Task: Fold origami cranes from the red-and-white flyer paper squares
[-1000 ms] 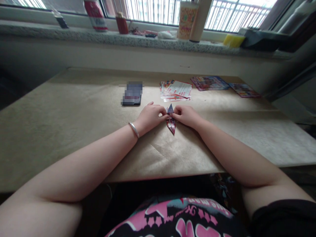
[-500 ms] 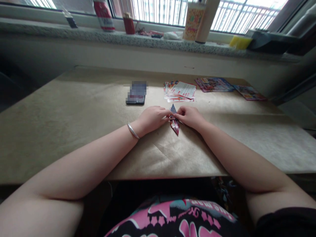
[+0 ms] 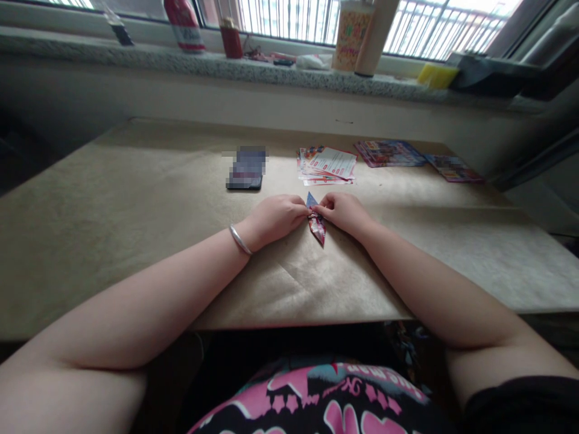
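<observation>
A folded piece of glossy printed paper (image 3: 317, 230), narrow and pointed at both ends, lies on the table in front of me. Its far tip is blue, its near part red and white. My left hand (image 3: 281, 218), with a silver bangle at the wrist, pinches its left edge near the middle. From the other side my right hand (image 3: 342, 212) grips it with thumb and forefinger, fingers curled. The fingertips of both hands nearly meet over the paper and hide its middle.
Beyond my hands lie a dark phone (image 3: 246, 169), a fanned pile of printed sheets (image 3: 330, 164), and colourful booklets (image 3: 389, 153) with another booklet (image 3: 455, 169) to their right. The windowsill (image 3: 271, 69) holds a red can (image 3: 184, 27), a patterned cup (image 3: 351, 36) and a yellow sponge-like block (image 3: 437, 76).
The whole view has shifted slightly. Both hands stay on the folded paper, and their fingertips have moved a little over its middle.
</observation>
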Action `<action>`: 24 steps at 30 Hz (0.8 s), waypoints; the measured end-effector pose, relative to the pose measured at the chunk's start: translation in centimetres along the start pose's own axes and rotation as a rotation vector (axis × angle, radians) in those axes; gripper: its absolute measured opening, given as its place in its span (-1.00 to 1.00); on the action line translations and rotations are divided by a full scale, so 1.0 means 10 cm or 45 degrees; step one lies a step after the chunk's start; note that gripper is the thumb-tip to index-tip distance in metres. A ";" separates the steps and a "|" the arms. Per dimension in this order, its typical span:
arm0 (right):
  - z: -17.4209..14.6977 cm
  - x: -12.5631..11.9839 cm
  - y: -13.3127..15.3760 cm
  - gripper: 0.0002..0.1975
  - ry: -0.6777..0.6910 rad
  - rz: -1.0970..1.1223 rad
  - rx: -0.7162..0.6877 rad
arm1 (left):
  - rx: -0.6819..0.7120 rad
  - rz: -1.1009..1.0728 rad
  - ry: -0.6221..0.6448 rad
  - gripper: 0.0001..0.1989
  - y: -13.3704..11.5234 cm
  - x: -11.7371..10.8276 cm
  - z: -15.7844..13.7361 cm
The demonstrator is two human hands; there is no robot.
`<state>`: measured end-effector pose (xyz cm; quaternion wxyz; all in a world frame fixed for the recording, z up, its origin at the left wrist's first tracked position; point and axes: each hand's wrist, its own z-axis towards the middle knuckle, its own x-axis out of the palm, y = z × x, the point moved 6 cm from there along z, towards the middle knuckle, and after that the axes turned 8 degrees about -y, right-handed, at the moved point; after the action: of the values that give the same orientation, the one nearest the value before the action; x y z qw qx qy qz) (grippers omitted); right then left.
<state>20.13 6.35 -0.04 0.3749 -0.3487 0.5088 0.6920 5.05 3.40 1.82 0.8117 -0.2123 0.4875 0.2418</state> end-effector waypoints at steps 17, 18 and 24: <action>-0.11 -0.14 0.11 -0.86 0.007 0.247 -0.455 | -0.134 -0.065 -0.068 -0.74 0.05 0.01 0.04; -0.11 -0.15 0.12 -0.86 0.004 0.226 -0.484 | -0.142 -0.062 -0.062 -0.74 0.04 0.01 0.05; -0.13 -0.15 0.17 -0.86 -0.001 0.023 -0.573 | -0.219 0.005 -0.049 -0.71 0.06 0.05 0.11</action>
<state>19.52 4.48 1.71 0.2815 -0.4187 0.3444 0.7917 5.67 4.58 1.82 0.7993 -0.2755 0.4496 0.2884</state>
